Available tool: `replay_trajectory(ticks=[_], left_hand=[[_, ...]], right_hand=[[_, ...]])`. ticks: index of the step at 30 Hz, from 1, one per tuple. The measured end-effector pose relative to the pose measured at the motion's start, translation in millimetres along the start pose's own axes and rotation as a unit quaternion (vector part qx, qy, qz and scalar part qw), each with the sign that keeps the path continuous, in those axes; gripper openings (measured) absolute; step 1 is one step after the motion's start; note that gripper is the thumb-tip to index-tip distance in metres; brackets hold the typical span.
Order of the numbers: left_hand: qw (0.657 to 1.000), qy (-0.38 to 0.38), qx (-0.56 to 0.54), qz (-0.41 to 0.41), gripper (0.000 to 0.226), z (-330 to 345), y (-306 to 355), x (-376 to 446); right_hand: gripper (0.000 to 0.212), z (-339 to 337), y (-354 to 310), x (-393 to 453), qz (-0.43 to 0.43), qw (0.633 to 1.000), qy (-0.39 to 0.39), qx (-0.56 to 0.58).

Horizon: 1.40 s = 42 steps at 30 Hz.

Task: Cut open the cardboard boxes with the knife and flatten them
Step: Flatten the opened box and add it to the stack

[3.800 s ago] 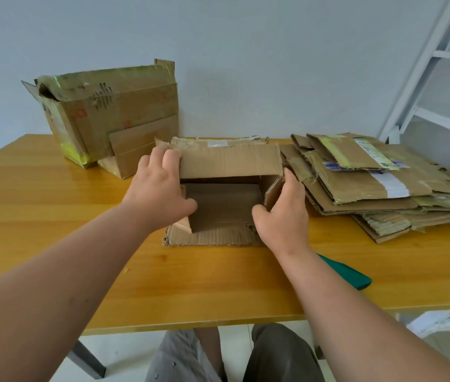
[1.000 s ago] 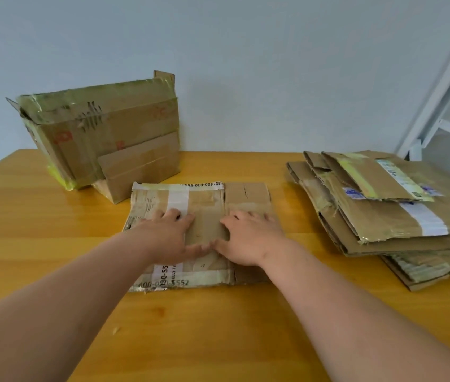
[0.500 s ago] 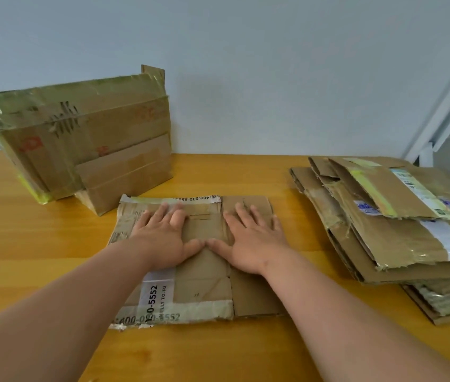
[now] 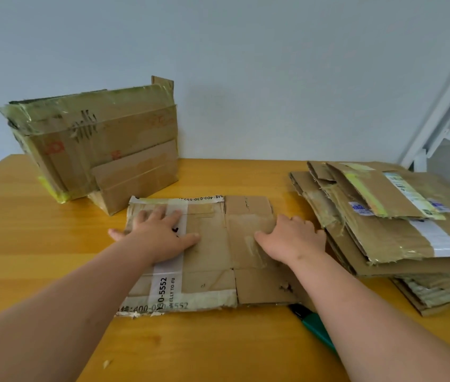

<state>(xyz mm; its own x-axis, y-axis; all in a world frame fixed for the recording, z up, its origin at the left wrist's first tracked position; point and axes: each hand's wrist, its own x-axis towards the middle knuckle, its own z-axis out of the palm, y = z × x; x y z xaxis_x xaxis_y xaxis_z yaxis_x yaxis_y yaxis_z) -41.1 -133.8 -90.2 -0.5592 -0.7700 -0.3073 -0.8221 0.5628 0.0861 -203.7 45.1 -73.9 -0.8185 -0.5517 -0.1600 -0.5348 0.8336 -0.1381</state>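
**One box pressed flat, one still standing**

Nearest the camera, the knife lies on the table, its green handle partly hidden under the right forearm and its dark tip pointing away toward the near edge of the flattened box. Its long axis runs from near-right to far-left, and the right hand is plainly the closer one to it (the hand would have to draw back toward the body to reach it).

Just beyond, the flattened box lies in the middle of the table with both hands on it. The left hand rests palm down on the white tape strip, fingers spread and straight, holding nothing. The right hand presses the box's right edge, fingers straight and loosely spread, also holding nothing.

To the right, just beside that hand, sits the stack of flattened boxes. Farthest off, at the back left against the wall, the standing box remains taped and uncut; it lies well apart from the left hand, ahead and leftward, and is likely next.
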Motion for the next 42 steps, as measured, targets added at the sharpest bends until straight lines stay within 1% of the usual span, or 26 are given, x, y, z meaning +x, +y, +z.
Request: replay_trajectory(ticks=[2,3,5,6,7,9,10,11,13,15,17,19,22,24,25,27,29,30,31,33,35,36,38,39,41,42], left_hand=[[1.000,0.006,0.000,-0.023,0.102,-3.7,-7.4,-4.4],[0.999,0.013,0.007,-0.030,0.101,-6.0,-11.0,-7.0],[0.998,0.030,-0.001,-0.049,0.094,-11.6,-14.7,-17.4],[0.998,0.038,-0.018,-0.056,0.093,-14.7,-16.2,-23.4],[0.996,0.045,-0.037,-0.062,0.092,-17.9,-16.9,-30.8],[0.990,0.055,-0.098,-0.080,0.096,-21.3,-22.2,-41.3],[0.985,0.061,-0.133,-0.091,0.101,-22.4,-26.1,-44.9],[0.979,0.067,-0.166,-0.097,0.106,-22.8,-30.0,-47.4],[0.964,0.081,-0.232,-0.105,0.112,-23.9,-31.9,-53.8],[0.946,0.101,-0.292,-0.093,0.106,-27.2,-27.4,-60.9],[0.932,0.129,-0.329,-0.076,0.098,-31.9,-20.8,-66.6],[0.917,0.149,-0.366,-0.054,0.096,-36.9,-15.8,-68.7],[0.878,0.142,-0.457,-0.026,0.103,-43.7,-6.1,-73.7],[0.845,0.125,-0.520,-0.021,0.108,-47.3,2.4,-77.6],[0.838,0.109,-0.534,-0.020,0.104,-48.7,6.8,-79.4],[0.846,0.077,-0.527,-0.009,0.080,-51.3,15.9,-79.9],[0.840,0.056,-0.540,0.007,0.052,-54.6,26.6,-78.5],[0.828,0.055,-0.558,0.017,0.048,-56.4,32.3,-77.0],[0.814,0.060,-0.576,0.029,0.052,-58.9,39.1,-76.1],[0.785,0.084,-0.613,0.039,0.069,-65.3,54.6,-72.8],[0.763,0.101,-0.638,0.035,0.081,-70.2,74.9,-72.6],[0.759,0.092,-0.644,0.038,0.085,-70.4,86.9,-71.6],[0.759,0.037,-0.646,0.069,0.089,-70.0,115.9,-76.7],[0.766,0.007,-0.636,0.091,0.091,-68.7,131.2,-80.3],[0.790,-0.039,-0.597,0.135,0.094,-65.4,162.7,-86.9],[0.795,-0.056,-0.583,0.155,0.097,-63.8,178.9,-88.2]], right_hand=[[0.060,-4.0,-2.9,-3.7,0.007,1.000,-0.010,0.019],[0.052,-4.9,-4.0,-5.1,0.010,0.999,-0.017,0.045],[0.037,-5.9,-4.9,-9.5,0.017,0.989,-0.039,0.142],[0.033,-7.4,-4.7,-12.8,0.025,0.975,-0.050,0.215],[0.038,-10.8,-4.9,-17.6,0.039,0.953,-0.059,0.294],[0.055,-19.6,-2.8,-26.0,0.067,0.900,-0.062,0.427],[0.059,-24.1,-1.0,-28.3,0.070,0.878,-0.060,0.470],[0.060,-28.2,0.7,-29.3,0.070,0.865,-0.058,0.494],[0.063,-36.5,2.7,-31.9,0.058,0.861,-0.053,0.502],[0.062,-42.9,6.5,-34.9,0.024,0.863,-0.047,0.503],[0.058,-49.7,11.3,-39.5,-0.007,0.856,-0.036,0.515],[0.058,-55.6,19.7,-43.2,-0.028,0.846,-0.015,0.532],[0.056,-65.3,35.1,-50.2,-0.057,0.821,0.047,0.566],[0.050,-71.0,48.1,-52.8,-0.054,0.787,0.087,0.608],[0.046,-74.2,54.9,-53.8,-0.045,0.765,0.100,0.635],[0.045,-79.6,69.3,-53.3,-0.027,0.725,0.121,0.678],[0.045,-83.3,83.7,-51.9,-0.014,0.709,0.144,0.690],[0.045,-84.2,90.5,-50.9,-0.006,0.704,0.157,0.693],[0.045,-84.7,97.3,-49.6,0.002,0.698,0.168,0.697],[0.045,-85.1,109.9,-46.3,0.022,0.678,0.185,0.711],[0.048,-85.9,122.1,-42.6,0.056,0.644,0.201,0.736],[0.048,-86.4,128.5,-40.0,0.078,0.622,0.211,0.750],[0.048,-87.3,140.1,-35.6,0.123,0.576,0.228,0.775],[0.049,-87.7,145.0,-33.6,0.142,0.556,0.239,0.783],[0.058,-89.8,152.2,-31.0,0.166,0.533,0.264,0.787],[0.065,-90.5,154.9,-29.7,0.172,0.531,0.273,0.783]])
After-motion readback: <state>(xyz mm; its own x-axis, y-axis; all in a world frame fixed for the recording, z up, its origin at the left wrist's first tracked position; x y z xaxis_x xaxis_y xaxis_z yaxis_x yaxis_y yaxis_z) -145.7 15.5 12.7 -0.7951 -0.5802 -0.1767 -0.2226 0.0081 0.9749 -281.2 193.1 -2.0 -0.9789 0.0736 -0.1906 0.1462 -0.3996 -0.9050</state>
